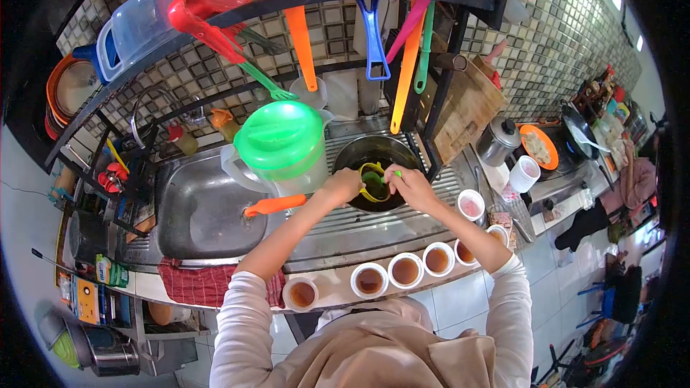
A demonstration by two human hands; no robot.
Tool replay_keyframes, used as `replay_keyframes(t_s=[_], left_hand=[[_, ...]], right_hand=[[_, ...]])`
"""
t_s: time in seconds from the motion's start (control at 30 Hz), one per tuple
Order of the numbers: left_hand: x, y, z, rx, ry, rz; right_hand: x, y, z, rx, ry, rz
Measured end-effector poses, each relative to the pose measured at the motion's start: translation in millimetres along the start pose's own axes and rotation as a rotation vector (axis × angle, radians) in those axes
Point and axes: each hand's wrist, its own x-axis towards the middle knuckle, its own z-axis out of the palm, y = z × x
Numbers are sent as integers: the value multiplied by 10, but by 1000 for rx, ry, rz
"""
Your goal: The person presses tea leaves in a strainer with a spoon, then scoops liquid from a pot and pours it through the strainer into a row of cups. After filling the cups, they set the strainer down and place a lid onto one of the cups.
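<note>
My left hand is closed on the yellow rim of a small round cup-like strainer held over a dark pot. My right hand is closed on a small bright green piece, apparently the handle of a green spoon reaching into the yellow rim. Dark liquid shows in the pot, which stands on the ribbed drainboard. An orange handle sticks out left from under my left forearm; what it joins is hidden. Several white cups of brown liquid line the counter's front edge.
A green-lidded pitcher stands between the pot and the sink. Utensils hang from a black rack overhead. A red cloth lies at the front. Stacked white cups, a metal canister and a stove are to the right.
</note>
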Motion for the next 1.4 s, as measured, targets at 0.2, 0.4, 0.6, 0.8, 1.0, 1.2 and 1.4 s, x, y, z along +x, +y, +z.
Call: replay_keyframes(t_s=[0.2, 0.4, 0.6, 0.8, 1.0, 1.2, 1.4], left_hand=[[-109, 42, 78, 229, 165, 108], [-176, 130, 235, 504, 491, 86], [-205, 145, 276, 574, 600, 57], [-194, -16, 229, 396, 554, 96], [-328, -77, 131, 18, 423, 91], [-298, -168, 198, -14, 368, 62], [-251, -120, 85, -185, 186, 88]], right_hand=[[-56, -109, -144, -161, -67, -1], [-133, -133, -246, -302, -19, -188], [-184, -194, -310, -381, -46, -118], [-134, 83, -256, -58, -19, 86], [-97, 221, -265, 190, 105, 143], [-75, -110, -389, 163, 195, 186], [-27, -229, -283, -9, 70, -102]])
